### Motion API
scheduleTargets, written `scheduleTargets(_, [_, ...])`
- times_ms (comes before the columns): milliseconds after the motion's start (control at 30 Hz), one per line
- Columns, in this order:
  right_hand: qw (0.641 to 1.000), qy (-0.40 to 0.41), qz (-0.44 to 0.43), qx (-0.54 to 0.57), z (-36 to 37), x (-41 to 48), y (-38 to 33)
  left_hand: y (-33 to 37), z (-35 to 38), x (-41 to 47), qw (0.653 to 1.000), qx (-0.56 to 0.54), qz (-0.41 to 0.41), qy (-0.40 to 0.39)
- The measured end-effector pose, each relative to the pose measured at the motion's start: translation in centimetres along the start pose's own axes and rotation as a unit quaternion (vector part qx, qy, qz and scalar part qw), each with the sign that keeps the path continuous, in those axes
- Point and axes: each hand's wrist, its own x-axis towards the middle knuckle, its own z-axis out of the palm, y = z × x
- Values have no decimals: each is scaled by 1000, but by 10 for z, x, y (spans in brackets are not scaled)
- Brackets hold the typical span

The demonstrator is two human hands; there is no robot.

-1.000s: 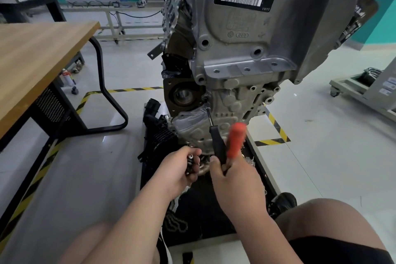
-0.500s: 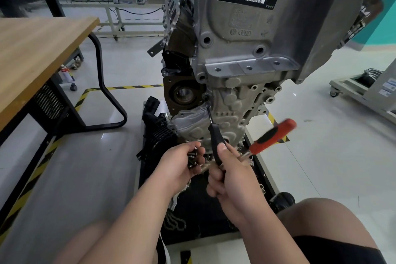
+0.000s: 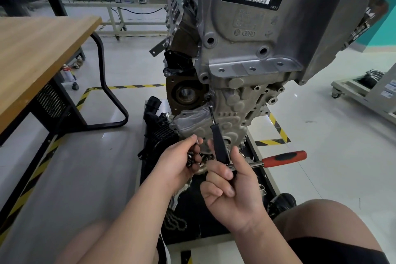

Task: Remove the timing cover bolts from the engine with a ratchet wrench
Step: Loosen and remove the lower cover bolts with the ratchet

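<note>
Nearest to me, low in the view, my right hand [image 3: 235,191] has its fingers curled around the head end of the ratchet wrench [image 3: 282,157], where the black extension [image 3: 219,143] joins it. The red handle sticks out to the right, free of my palm. Just beside it, my left hand [image 3: 175,167] is closed on a small cluster of loose bolts [image 3: 191,157] (I cannot count them, they overlap).

Further up, the thin shaft of the extension reaches to a bolt [image 3: 208,98] at the edge of the timing cover [image 3: 192,120], beside the round opening. I judge that the tool is seated on it, but the contact is too small to see clearly.

The wrench is steel, stiff and rather heavy at the head. For real torque I would hold the red grip, which is not slippery, and keep the extension straight so that it does not tilt off the bolt. The loose bolts are small, hard and easy to drop.

Behind stands the engine [image 3: 257,49], massive, and far to the left a wooden table [image 3: 38,49].
</note>
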Motion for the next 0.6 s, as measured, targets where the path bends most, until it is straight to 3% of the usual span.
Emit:
scheduleTargets(133, [992, 53, -23, -108, 1, 0, -6, 1, 1, 1, 1000, 4, -2, 17])
scheduleTargets(200, [964, 106, -61, -238, 3, 2, -5, 1, 2, 2, 1000, 5, -6, 24])
scheduleTargets(233, [929, 138, -92, -330, 4, 3, -6, 1, 3, 3, 1000, 4, -9, 27])
scheduleTargets(333, [752, 179, -164, -613, 4, 6, -6, 0, 3, 6, 999, 6, -15, 31])
scheduleTargets(367, [732, 179, -166, -636, 4, 7, -4, 0, 3, 6, 999, 10, -16, 32])
scheduleTargets(400, [755, 173, -157, -613, 3, 8, -2, 0, 2, 7, 999, 13, -15, 32])
scheduleTargets(467, [873, 129, -121, -455, 4, 5, 0, -1, -1, 8, 999, 10, -12, 28])
scheduleTargets(500, [912, 102, -108, -382, 5, 4, 0, -1, -2, 9, 1000, 7, -10, 26])
scheduleTargets(600, [945, 69, -81, -309, 4, -1, -5, 0, -3, 11, 1000, 6, -5, 23])
